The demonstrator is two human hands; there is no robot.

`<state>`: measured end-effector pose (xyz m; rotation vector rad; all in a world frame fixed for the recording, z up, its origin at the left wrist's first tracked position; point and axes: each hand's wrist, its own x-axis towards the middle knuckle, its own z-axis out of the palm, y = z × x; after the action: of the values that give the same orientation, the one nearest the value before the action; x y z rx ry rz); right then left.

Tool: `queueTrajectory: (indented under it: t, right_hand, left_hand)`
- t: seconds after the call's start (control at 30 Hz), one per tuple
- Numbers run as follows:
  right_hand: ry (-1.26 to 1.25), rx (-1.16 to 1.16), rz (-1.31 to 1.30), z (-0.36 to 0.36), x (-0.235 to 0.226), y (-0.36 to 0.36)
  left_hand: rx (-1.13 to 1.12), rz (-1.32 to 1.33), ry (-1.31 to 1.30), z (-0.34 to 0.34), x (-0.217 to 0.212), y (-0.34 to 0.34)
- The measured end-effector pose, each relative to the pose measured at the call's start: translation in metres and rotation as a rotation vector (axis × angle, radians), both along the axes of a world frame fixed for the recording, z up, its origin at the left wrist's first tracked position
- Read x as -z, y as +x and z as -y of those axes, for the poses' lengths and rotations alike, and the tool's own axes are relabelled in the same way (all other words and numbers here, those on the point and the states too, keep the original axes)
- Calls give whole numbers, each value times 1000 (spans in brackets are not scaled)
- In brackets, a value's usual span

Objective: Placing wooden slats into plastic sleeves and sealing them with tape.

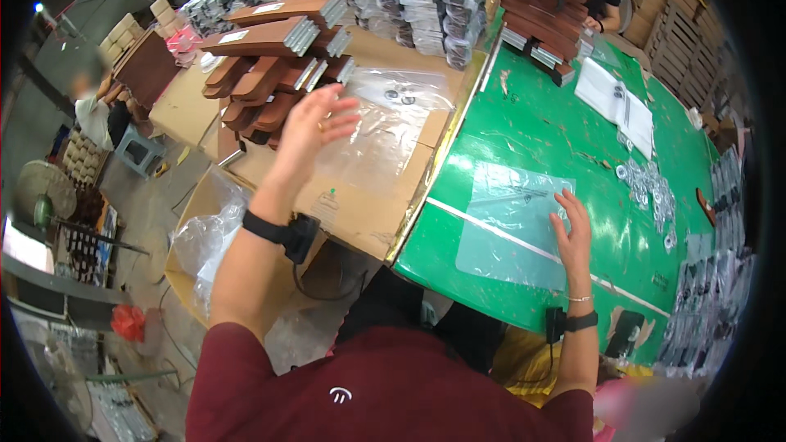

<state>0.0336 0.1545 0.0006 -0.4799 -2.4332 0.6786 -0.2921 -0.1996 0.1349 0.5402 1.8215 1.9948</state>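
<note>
My left hand (321,127) is raised with its fingers apart, holding nothing, between a stack of brown wooden pieces with metal ends (278,37) and a clear plastic bag (381,135) that lies flat on cardboard. My right hand (573,233) hovers at the right edge of a second clear bag (512,241) on the green tabletop (442,258). Its fingers are spread and nothing shows in them. Whether the fingertips touch that bag I cannot tell.
Plastic-wrapped packs (417,0) line the back, beside a tall stack of brown pieces (544,8). On the right are white sheets (614,98), small clear hardware packets (651,192) and more wrapped packs (708,295). A carton with plastic film (192,278) stands at the lower left. Other people are nearby.
</note>
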Motion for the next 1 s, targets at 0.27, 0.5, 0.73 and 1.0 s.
queueTrajectory:
  t: [0.27, 0.5, 0.73, 1.0]
  right_hand:
    - [-118, -91, -56, 49, -12, -21]
    - [-239, -152, -7, 82, -14, -14]
    - [-353, -277, -99, 110, -32, -39]
    - [-214, -307, -329, 181, -122, -143]
  left_hand:
    - [-147, 466, 535, -9, -15, -110]
    - [-491, 371, 528, -42, -5, -141]
    - [-383, 100, 360, -24, 18, -17]
    - [-121, -218, 218, -42, 79, 151]
